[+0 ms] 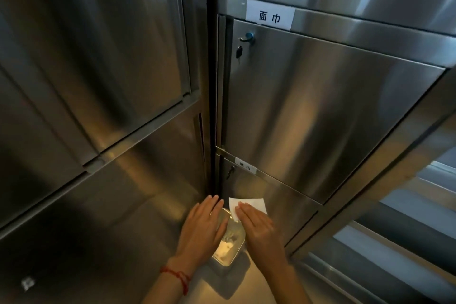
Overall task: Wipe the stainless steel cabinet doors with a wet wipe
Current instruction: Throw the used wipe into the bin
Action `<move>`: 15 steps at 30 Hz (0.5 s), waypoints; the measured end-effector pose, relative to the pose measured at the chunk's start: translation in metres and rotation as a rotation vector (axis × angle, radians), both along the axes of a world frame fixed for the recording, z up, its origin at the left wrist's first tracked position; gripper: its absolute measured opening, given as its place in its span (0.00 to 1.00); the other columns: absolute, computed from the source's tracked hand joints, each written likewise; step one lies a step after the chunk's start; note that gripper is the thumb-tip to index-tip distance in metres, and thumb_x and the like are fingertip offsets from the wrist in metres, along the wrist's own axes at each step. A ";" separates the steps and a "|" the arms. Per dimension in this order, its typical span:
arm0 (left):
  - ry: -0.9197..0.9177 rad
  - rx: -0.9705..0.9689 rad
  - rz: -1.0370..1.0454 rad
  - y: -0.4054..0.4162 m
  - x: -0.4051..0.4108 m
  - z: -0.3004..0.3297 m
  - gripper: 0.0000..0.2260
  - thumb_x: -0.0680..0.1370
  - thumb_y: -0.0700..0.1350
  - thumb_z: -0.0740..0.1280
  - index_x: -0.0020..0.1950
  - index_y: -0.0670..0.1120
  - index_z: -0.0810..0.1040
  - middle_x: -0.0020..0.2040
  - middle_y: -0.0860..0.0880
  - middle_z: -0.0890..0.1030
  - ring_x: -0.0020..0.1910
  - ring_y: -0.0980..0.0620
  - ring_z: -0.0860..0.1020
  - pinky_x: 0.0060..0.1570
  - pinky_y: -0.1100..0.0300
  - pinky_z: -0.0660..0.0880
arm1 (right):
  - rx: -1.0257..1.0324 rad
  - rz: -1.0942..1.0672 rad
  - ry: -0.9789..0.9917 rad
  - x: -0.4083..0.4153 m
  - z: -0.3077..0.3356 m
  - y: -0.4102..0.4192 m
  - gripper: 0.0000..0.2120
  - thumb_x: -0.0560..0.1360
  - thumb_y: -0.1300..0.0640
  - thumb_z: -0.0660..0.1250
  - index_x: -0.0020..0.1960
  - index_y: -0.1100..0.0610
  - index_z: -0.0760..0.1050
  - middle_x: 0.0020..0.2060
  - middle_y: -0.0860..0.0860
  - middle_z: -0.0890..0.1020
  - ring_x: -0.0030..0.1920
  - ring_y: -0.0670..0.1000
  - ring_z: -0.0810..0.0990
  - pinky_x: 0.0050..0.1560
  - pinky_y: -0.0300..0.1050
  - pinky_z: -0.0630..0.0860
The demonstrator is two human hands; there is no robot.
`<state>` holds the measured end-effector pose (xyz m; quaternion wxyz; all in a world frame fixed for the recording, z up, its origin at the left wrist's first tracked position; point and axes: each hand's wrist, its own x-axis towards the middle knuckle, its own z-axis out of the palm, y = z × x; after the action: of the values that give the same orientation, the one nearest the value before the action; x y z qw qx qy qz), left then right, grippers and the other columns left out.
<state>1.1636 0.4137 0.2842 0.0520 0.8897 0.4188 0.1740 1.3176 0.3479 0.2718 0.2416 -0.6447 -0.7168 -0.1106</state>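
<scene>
- A tall brushed stainless steel cabinet face (81, 61) fills the left of the view, meeting a second bank of doors at a dark corner seam.
- The left hand (201, 226), a red string bracelet (177, 276) at its wrist, is laid flat with fingers straight and together against the lower left panel beside the seam; it is judged to be steadying the body while the other hand works. Nothing is held in its grip.
- Below and between the two hands, a small shiny rectangular metal tray (228, 245) is seen on the floor, with something pale inside that cannot be made out.
- The right hand (256, 226) is pressed flat, fingers straight, on a white square wet wipe (251, 203), so that the wipe is pinned against the lowest stainless steel cabinet door (283, 207) on the right; an open palm likely spreads pressure for wiping.
- Higher on the right, a larger steel door (333, 118) carries a blue-capped latch (248, 37) with a dark key (239, 52), under a white paper label (270, 17).
</scene>
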 end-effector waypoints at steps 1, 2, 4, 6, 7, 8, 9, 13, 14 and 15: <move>0.005 -0.013 0.004 0.005 0.000 -0.006 0.32 0.83 0.56 0.40 0.54 0.45 0.83 0.53 0.47 0.83 0.52 0.50 0.82 0.46 0.53 0.79 | -0.006 0.008 0.005 0.001 -0.006 0.005 0.32 0.50 0.50 0.85 0.51 0.59 0.84 0.49 0.53 0.85 0.48 0.51 0.85 0.47 0.45 0.80; 0.009 -0.024 0.009 0.009 0.000 -0.012 0.32 0.83 0.56 0.40 0.54 0.44 0.83 0.54 0.47 0.83 0.52 0.50 0.82 0.46 0.53 0.79 | -0.009 0.017 0.009 0.002 -0.012 0.010 0.32 0.50 0.50 0.85 0.51 0.59 0.84 0.49 0.53 0.85 0.48 0.50 0.85 0.47 0.44 0.79; 0.017 -0.052 0.021 0.018 0.001 -0.024 0.32 0.83 0.55 0.40 0.55 0.44 0.82 0.54 0.46 0.83 0.53 0.49 0.82 0.46 0.53 0.79 | -0.010 0.051 0.005 0.004 -0.024 0.019 0.31 0.51 0.51 0.85 0.51 0.59 0.84 0.49 0.54 0.85 0.48 0.50 0.85 0.47 0.43 0.79; 0.011 -0.074 0.040 0.023 0.003 -0.036 0.32 0.83 0.56 0.41 0.56 0.43 0.82 0.55 0.45 0.82 0.53 0.48 0.81 0.47 0.53 0.79 | -0.018 0.094 0.001 0.007 -0.037 0.027 0.30 0.51 0.50 0.85 0.51 0.60 0.84 0.49 0.54 0.85 0.48 0.50 0.84 0.48 0.42 0.79; 0.011 -0.078 0.053 0.026 0.004 -0.042 0.31 0.83 0.56 0.41 0.56 0.43 0.82 0.55 0.45 0.82 0.53 0.48 0.81 0.47 0.53 0.79 | -0.023 0.113 -0.003 0.008 -0.044 0.031 0.30 0.52 0.50 0.84 0.51 0.60 0.83 0.49 0.54 0.85 0.49 0.51 0.84 0.49 0.43 0.79; 0.013 -0.086 0.058 0.029 0.005 -0.049 0.31 0.83 0.56 0.41 0.56 0.43 0.82 0.55 0.45 0.82 0.53 0.48 0.81 0.48 0.53 0.78 | -0.025 0.127 -0.007 0.010 -0.053 0.035 0.31 0.52 0.50 0.84 0.52 0.60 0.83 0.50 0.54 0.84 0.49 0.51 0.84 0.49 0.43 0.79; 0.014 -0.095 0.056 0.032 0.006 -0.057 0.31 0.83 0.56 0.42 0.56 0.43 0.82 0.56 0.45 0.82 0.54 0.48 0.81 0.49 0.52 0.78 | -0.031 0.141 -0.012 0.012 -0.064 0.039 0.31 0.52 0.50 0.84 0.52 0.60 0.83 0.50 0.54 0.84 0.50 0.51 0.84 0.50 0.43 0.79; 0.009 -0.124 0.048 0.042 0.008 -0.090 0.29 0.83 0.56 0.42 0.59 0.43 0.80 0.58 0.46 0.81 0.57 0.49 0.80 0.54 0.55 0.76 | 0.007 0.163 0.001 0.020 -0.104 0.055 0.26 0.59 0.54 0.82 0.55 0.60 0.82 0.52 0.55 0.84 0.52 0.52 0.83 0.50 0.46 0.80; 0.003 -0.133 0.038 0.044 0.008 -0.100 0.28 0.83 0.55 0.43 0.61 0.43 0.79 0.59 0.45 0.80 0.58 0.49 0.78 0.59 0.58 0.73 | 0.043 0.171 0.001 0.020 -0.114 0.058 0.20 0.66 0.58 0.78 0.56 0.61 0.81 0.52 0.55 0.83 0.52 0.52 0.83 0.50 0.47 0.81; -0.009 -0.141 0.031 0.045 0.007 -0.109 0.27 0.83 0.55 0.44 0.62 0.43 0.77 0.60 0.45 0.80 0.61 0.49 0.76 0.64 0.59 0.67 | 0.065 0.189 -0.007 0.020 -0.124 0.060 0.15 0.70 0.60 0.74 0.56 0.61 0.81 0.53 0.56 0.83 0.53 0.53 0.83 0.50 0.47 0.81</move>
<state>1.1705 0.4590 0.1747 0.1139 0.8764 0.4436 0.1490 1.3378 0.4077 0.1481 0.2694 -0.5657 -0.7711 -0.1129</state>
